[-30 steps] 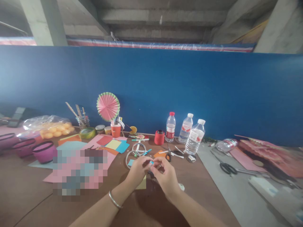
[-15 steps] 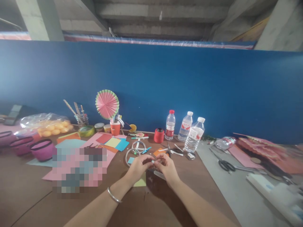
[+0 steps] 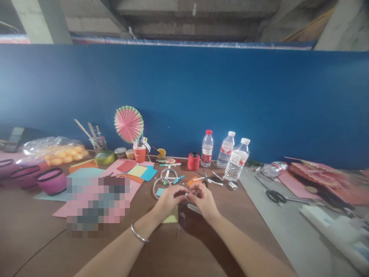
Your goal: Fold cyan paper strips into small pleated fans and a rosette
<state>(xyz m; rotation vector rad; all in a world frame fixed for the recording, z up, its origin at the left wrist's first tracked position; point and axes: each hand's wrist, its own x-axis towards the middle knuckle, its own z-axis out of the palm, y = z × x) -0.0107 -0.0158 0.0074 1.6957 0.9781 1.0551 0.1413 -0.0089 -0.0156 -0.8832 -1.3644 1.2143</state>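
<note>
My left hand [image 3: 170,201] and my right hand [image 3: 204,200] meet fingertip to fingertip above the brown table [image 3: 161,250]. Both are closed in a pinch on a tiny whitish piece [image 3: 186,194], mostly hidden by the fingers, so its kind does not show. Under my left hand lies a yellow-green paper sheet [image 3: 172,217]. A translucent white strip [image 3: 194,209] rests beside my right hand. Just behind the hands are clear tubing rings [image 3: 154,188], an orange paper piece [image 3: 192,180], white strips [image 3: 216,176] and a blue pen [image 3: 178,179].
Behind stand a red thread spool [image 3: 193,161], three water bottles [image 3: 206,148] and a red cup [image 3: 140,154] with a pink paper fan [image 3: 128,124]. At left are purple baskets [image 3: 52,181], coloured papers [image 3: 137,171] and bagged orange balls [image 3: 65,154]. Scissors [image 3: 276,197] lie at right.
The view has tilted slightly, so the table things sit a little higher in the picture. My hands keep the same pinched pose, with only small finger movement.
</note>
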